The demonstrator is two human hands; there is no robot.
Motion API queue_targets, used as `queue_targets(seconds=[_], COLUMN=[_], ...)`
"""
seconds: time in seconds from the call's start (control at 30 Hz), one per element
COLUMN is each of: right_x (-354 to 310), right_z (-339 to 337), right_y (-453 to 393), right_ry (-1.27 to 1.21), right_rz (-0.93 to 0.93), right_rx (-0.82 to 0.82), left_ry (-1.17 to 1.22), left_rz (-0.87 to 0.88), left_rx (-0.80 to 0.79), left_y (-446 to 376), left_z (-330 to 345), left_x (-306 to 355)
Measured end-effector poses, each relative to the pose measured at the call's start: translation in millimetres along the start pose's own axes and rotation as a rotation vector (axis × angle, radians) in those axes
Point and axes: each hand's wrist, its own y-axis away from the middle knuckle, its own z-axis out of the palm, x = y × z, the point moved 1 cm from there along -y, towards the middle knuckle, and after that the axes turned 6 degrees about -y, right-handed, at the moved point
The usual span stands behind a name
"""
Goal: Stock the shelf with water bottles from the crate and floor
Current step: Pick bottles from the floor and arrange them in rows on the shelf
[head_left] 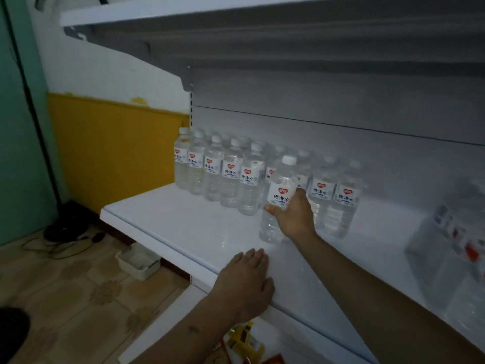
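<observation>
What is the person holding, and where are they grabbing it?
The right hand grips a water bottle around its middle. The left hand holds nothing.

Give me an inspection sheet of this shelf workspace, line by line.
Surface: white shelf, front part bare.
Job's things: water bottles upright in rows at the back; one bottle in front of the row, held.
Clutter: white tray on the floor; snack packets on the lower level; blurred packages at right.
Grippers: right hand grips the bottle; left hand rests flat on the shelf edge.
Cables: black cords on the floor.
Surroundings: yellow wall panel, tiled floor.
</observation>
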Motion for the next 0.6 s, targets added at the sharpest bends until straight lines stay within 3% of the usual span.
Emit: queue_targets(seconds=[0.47, 0.6], right_x=[12, 13], right_z=[47, 46], right_y=[-63, -59], right_ry=[0.093, 0.097], right_rz=[-0.056, -0.047], right_rx=[0.078, 0.023], left_ry=[0.022, 0.115], left_rz=[-0.048, -0.021], left_rx=[-0.005, 0.130], left_y=[-1, 14], left_z=[7, -2], left_x=[0, -2])
